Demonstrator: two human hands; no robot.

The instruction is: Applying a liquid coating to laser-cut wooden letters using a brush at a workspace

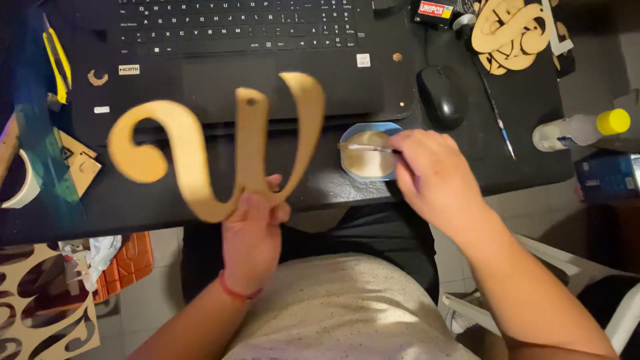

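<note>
The left hand (252, 233) is reaching up from the lap, gripping the bottom of a gold-painted, curly wooden letter cutout (220, 143) and holding it upright over the black bench (527, 107). The right hand (430, 172) is closing on a thin brush (367, 147), dipping it into a small blue-rimmed dish of gold paint (369, 151) just beside it. The brush tip is blurring.
</note>
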